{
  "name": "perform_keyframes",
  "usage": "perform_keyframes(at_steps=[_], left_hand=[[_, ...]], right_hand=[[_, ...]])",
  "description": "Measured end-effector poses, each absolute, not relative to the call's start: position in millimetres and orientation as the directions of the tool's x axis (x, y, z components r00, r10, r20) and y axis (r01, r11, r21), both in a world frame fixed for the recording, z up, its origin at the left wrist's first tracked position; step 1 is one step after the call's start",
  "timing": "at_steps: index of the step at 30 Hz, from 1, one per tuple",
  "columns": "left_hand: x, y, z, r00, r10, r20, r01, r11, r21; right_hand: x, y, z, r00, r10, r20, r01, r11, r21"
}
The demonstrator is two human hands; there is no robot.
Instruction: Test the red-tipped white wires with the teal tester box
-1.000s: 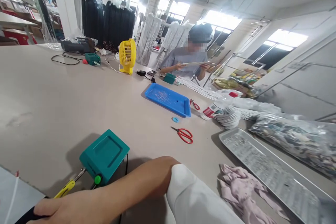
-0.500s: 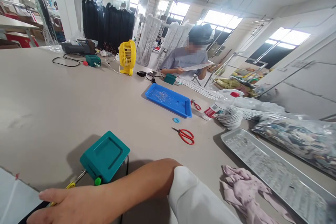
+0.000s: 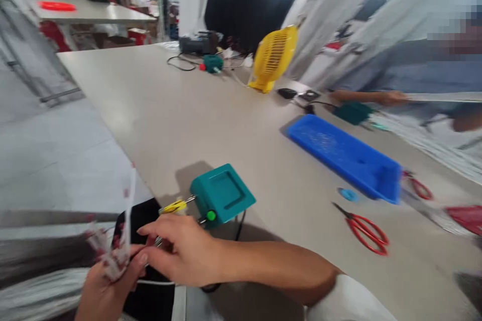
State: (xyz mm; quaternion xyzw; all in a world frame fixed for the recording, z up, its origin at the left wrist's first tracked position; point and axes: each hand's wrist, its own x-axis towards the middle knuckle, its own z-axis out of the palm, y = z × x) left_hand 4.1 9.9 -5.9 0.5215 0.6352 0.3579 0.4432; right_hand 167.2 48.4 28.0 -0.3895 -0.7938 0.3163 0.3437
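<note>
Low at the left, my left hand (image 3: 103, 288) is closed around a bundle of thin white cords (image 3: 115, 261) with reddish tips; one end stands upright. My right hand (image 3: 184, 251) meets it, thumb and index finger curled in at the left fingertips; whatever they pinch is hidden. Just beyond the right hand, a teal box-shaped device (image 3: 222, 193) sits on the table (image 3: 158, 125). It has a green knob (image 3: 211, 215) and a yellow clip-like part (image 3: 175, 206) on a metal rod. A dark cloth or surface (image 3: 145, 301) lies beneath the hands.
Red-handled scissors (image 3: 367, 233), a small blue object (image 3: 348, 194) and a blue tray (image 3: 346, 155) with tiny bits lie to the right. Further back stands a yellow fan (image 3: 273, 57). Across the table, a person (image 3: 410, 67) holds a pale strip. More white cords (image 3: 48, 291) hang at lower left.
The view has swung left and down. My left hand with the cord bundle has come into sight, and my right hand has moved from beside the device to meet it.
</note>
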Motion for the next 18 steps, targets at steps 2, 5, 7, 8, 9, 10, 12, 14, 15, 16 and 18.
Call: perform_keyframes(at_steps=[2,5,7,8,9,10,12,14,15,16,18], left_hand=[[-3.5,7.0,-9.2,0.074,0.967,-0.245,0.37,0.201,0.907],[-4.6,8.7,-8.7,0.123,0.944,-0.307,0.33,0.253,0.909],[-2.2,10.0,-6.8,0.152,0.932,-0.328,0.307,0.27,0.913],[-1.2,10.2,-6.3,0.167,0.929,-0.33,0.296,0.272,0.915],[-0.5,10.3,-6.2,0.177,0.927,-0.33,0.283,0.273,0.919],[-0.2,10.2,-6.6,0.187,0.925,-0.331,0.271,0.275,0.922],[-0.8,10.2,-8.0,0.199,0.919,-0.34,0.257,0.285,0.923],[-2.2,10.7,-9.0,0.214,0.918,-0.333,0.247,0.279,0.928],[-3.1,11.2,-9.0,0.215,0.923,-0.318,0.239,0.266,0.934],[-4.0,11.6,-8.9,0.205,0.931,-0.302,0.226,0.255,0.94],[-5.7,12.3,-8.9,0.139,0.952,-0.273,0.182,0.247,0.952]], right_hand=[[161.3,45.6,21.7,-0.439,0.853,0.284,0.291,0.434,-0.853],[155.7,40.8,15.8,-0.418,0.881,0.22,0.218,0.333,-0.917],[154.4,39.5,13.5,-0.391,0.904,0.171,0.223,0.273,-0.936],[154.2,39.4,12.3,-0.38,0.914,0.144,0.224,0.242,-0.944],[154.1,39.6,11.0,-0.374,0.92,0.117,0.215,0.209,-0.954],[154.0,39.9,9.6,-0.378,0.921,0.094,0.192,0.177,-0.965],[153.3,40.2,7.2,-0.415,0.909,0.047,0.098,0.096,-0.991],[151.8,39.8,6.6,-0.446,0.895,-0.027,-0.036,-0.048,-0.998],[150.8,39.4,7.1,-0.452,0.888,-0.081,-0.098,-0.14,-0.985],[150.0,39.0,8.0,-0.447,0.884,-0.138,-0.148,-0.225,-0.963],[148.9,38.4,10.4,-0.423,0.879,-0.219,-0.197,-0.326,-0.925]])
